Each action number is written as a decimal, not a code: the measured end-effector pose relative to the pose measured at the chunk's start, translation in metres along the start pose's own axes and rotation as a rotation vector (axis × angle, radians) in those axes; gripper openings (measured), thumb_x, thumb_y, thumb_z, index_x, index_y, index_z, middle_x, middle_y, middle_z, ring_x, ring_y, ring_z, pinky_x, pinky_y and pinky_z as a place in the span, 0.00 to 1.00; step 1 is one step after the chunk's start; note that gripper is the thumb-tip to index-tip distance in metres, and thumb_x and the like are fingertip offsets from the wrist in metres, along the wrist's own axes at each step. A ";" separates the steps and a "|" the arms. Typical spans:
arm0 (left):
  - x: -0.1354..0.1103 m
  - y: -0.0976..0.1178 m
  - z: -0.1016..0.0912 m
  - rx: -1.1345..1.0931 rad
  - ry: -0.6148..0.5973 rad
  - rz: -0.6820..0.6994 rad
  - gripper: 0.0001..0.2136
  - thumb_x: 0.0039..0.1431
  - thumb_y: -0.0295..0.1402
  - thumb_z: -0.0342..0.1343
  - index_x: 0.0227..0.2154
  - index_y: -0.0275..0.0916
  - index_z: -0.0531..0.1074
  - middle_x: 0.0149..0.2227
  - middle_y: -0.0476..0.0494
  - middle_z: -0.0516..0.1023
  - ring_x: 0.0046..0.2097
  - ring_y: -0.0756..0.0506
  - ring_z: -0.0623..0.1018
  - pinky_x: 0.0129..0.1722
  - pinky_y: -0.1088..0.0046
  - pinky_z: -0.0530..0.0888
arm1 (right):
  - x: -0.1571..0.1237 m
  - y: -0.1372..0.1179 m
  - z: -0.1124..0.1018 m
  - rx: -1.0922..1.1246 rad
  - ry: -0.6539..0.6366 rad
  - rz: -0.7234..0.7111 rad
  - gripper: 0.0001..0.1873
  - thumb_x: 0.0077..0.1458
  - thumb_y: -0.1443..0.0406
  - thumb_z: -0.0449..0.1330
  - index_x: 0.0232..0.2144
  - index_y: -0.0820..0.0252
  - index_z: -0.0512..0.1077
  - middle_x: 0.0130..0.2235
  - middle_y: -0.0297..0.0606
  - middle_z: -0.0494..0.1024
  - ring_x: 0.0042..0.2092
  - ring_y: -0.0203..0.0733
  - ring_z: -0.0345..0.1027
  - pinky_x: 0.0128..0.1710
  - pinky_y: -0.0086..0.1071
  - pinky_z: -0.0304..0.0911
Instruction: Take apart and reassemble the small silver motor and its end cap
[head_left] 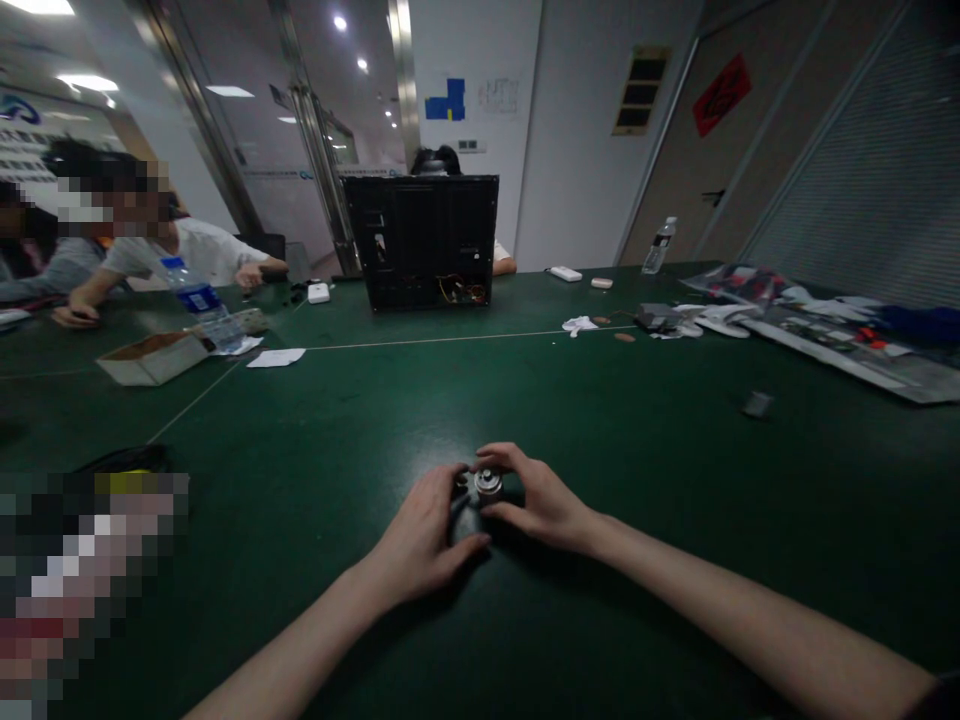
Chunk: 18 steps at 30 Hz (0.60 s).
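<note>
A small silver metal cylinder (488, 487) with a short stub on top, looking like a small electric motor, stands upright on the green table (360, 400) in front of me. My right hand (541, 500) grips it between thumb and fingers from the right. Close by on the left is my left hand (427, 540), its thumb spread from its curved fingers. Those fingertips are beside a small bit (463, 483) at the cylinder's left side; whether they touch it I cannot tell.
Another small grey cylinder (757, 404) lies to the right. A black computer case (427, 240) stands at the back. At left are a cardboard box (154, 360) and a water bottle (202, 305); a cluttered tray (847, 350) is at right. Other people sit around the table.
</note>
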<state>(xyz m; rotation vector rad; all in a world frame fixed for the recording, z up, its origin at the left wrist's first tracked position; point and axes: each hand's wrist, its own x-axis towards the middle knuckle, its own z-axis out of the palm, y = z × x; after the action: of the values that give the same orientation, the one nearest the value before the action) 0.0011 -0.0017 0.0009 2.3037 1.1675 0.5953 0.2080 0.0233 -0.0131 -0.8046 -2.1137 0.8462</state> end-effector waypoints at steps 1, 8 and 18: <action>0.000 0.000 0.000 -0.010 -0.002 -0.001 0.29 0.53 0.37 0.58 0.55 0.40 0.54 0.53 0.36 0.66 0.54 0.36 0.68 0.53 0.52 0.66 | -0.001 0.000 0.003 0.018 -0.018 -0.013 0.31 0.48 0.70 0.62 0.53 0.57 0.55 0.49 0.41 0.71 0.51 0.39 0.66 0.53 0.38 0.60; -0.001 -0.001 0.000 -0.040 0.001 0.025 0.30 0.53 0.36 0.59 0.56 0.42 0.52 0.54 0.37 0.66 0.54 0.37 0.68 0.54 0.53 0.65 | -0.001 -0.002 0.007 0.090 -0.052 -0.007 0.29 0.47 0.70 0.62 0.51 0.58 0.57 0.49 0.43 0.70 0.51 0.43 0.66 0.52 0.39 0.61; -0.001 0.001 0.001 -0.023 0.019 0.020 0.33 0.51 0.35 0.61 0.56 0.41 0.49 0.53 0.36 0.65 0.53 0.38 0.69 0.53 0.55 0.67 | -0.003 -0.012 0.001 -0.040 -0.110 -0.023 0.30 0.47 0.71 0.58 0.52 0.59 0.52 0.49 0.44 0.69 0.50 0.45 0.65 0.50 0.39 0.60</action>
<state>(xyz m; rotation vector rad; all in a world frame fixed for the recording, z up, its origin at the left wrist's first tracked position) 0.0017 -0.0029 0.0006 2.2980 1.1414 0.6359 0.2058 0.0141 -0.0056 -0.7690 -2.2386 0.8555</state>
